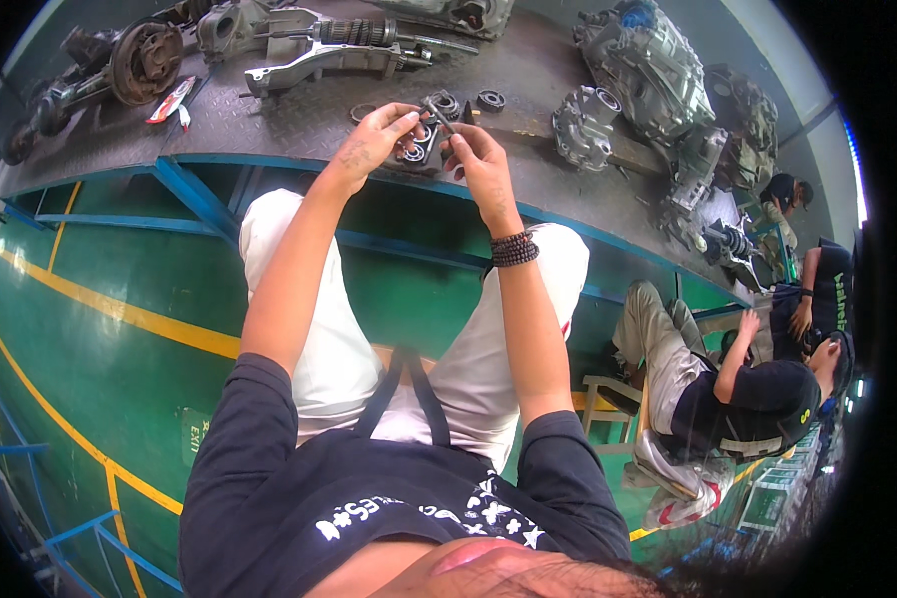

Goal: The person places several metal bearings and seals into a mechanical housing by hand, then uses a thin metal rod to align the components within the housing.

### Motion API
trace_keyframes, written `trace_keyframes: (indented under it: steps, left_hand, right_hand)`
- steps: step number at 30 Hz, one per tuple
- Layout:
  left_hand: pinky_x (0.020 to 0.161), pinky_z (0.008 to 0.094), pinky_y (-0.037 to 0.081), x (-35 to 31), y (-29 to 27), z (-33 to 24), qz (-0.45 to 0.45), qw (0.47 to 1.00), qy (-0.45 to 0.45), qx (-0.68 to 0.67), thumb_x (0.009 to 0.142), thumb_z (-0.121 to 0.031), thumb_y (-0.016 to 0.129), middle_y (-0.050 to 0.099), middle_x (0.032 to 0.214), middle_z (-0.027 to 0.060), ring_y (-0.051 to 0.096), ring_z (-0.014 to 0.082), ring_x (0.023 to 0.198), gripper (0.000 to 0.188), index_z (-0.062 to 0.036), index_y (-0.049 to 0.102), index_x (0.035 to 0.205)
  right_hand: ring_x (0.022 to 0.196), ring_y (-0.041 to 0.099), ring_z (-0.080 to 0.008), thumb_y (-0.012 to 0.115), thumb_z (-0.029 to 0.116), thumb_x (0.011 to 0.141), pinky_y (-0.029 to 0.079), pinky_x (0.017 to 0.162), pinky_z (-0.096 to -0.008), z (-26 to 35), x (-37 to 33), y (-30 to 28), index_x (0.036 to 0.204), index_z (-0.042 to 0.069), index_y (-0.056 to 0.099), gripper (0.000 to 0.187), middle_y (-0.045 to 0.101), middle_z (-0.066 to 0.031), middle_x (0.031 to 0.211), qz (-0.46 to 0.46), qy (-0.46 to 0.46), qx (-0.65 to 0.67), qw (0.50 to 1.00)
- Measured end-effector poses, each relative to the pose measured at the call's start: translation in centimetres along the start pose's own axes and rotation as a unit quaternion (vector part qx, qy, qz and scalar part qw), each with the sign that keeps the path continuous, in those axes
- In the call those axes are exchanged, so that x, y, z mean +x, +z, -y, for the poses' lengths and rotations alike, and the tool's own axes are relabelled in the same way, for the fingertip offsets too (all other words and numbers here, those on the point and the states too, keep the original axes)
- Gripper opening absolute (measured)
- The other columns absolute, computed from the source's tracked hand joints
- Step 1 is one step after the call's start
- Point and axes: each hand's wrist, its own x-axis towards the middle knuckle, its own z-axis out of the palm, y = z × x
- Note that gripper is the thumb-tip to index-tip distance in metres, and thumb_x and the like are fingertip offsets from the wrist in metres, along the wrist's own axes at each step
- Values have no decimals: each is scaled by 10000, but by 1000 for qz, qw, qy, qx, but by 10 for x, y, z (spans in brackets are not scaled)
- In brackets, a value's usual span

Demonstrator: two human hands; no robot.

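Note:
Above the near edge of the metal workbench (pixel 299 140), my two hands come together on a small dark slender metal rod (pixel 439 120). My left hand (pixel 377 142) pinches around its left end, where fingers partly cover it. My right hand (pixel 480 167) closes thumb and fingers on its other end. Under the hands lies a dark metal part with round bearing rings (pixel 415 155). Just beyond them sits a small gear (pixel 445 103), and a separate ring-shaped bearing (pixel 491 100) lies to the right. A flat ring (pixel 363 113) is partly hidden behind my left hand.
An open gearbox housing with a gear shaft (pixel 357 33) lies at the back. Large metal casings (pixel 648 70) and a smaller casing (pixel 585 128) stand to the right. At left are a brake drum (pixel 147 62) and a red-white packet (pixel 171 101). A co-worker (pixel 738 399) sits at right.

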Motion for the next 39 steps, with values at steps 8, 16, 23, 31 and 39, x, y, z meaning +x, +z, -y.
trace_keyframes:
  steps: [8, 16, 23, 31, 39]
  left_hand:
    - [741, 226, 476, 0, 4, 2, 15, 1000, -3, 22, 1019, -280, 567, 635, 901, -25, 575, 71, 789, 271, -66, 632, 1172]
    - [741, 241, 475, 0, 7, 2, 32, 998, -4, 62, 1027, -294, 534, 625, 869, -28, 574, 82, 781, 289, -48, 629, 1145]
    - [718, 234, 464, 0, 10, 1, 44, 997, -1, 56, 1028, -281, 529, 626, 869, -23, 575, 79, 780, 274, -47, 630, 1130]
    - [718, 238, 480, 2, 9, 3, 44, 998, 10, 40, 1031, -279, 527, 623, 856, -22, 577, 82, 759, 285, -42, 642, 1140]
    - [734, 239, 487, -1, 5, 0, 42, 999, 12, 31, 1030, -282, 530, 630, 863, -23, 576, 79, 769, 296, -38, 659, 1135]
  right_hand:
    - [629, 601, -81, 562, 125, 1003, 439, 544, -218, 4, 0, 0, 1140, 3, 653, 205, 688, -29, 859, -60, -5, 5, 998]
    - [631, 610, -100, 575, 93, 989, 502, 567, -257, 1, 2, -5, 1078, -41, 659, 182, 696, -58, 822, -60, -47, -76, 994]
    - [577, 603, -98, 604, 114, 965, 493, 556, -271, -3, 3, -7, 1090, -16, 661, 189, 729, -82, 786, -97, -50, -134, 985]
    - [701, 703, -235, 603, 246, 957, 515, 658, -345, 2, 3, -9, 1046, 60, 714, 233, 733, -81, 779, -92, -36, -267, 959]
    - [593, 632, -103, 513, 240, 1032, 475, 553, -253, 2, 6, -10, 938, -7, 654, 300, 652, -76, 635, -156, 37, -124, 979]
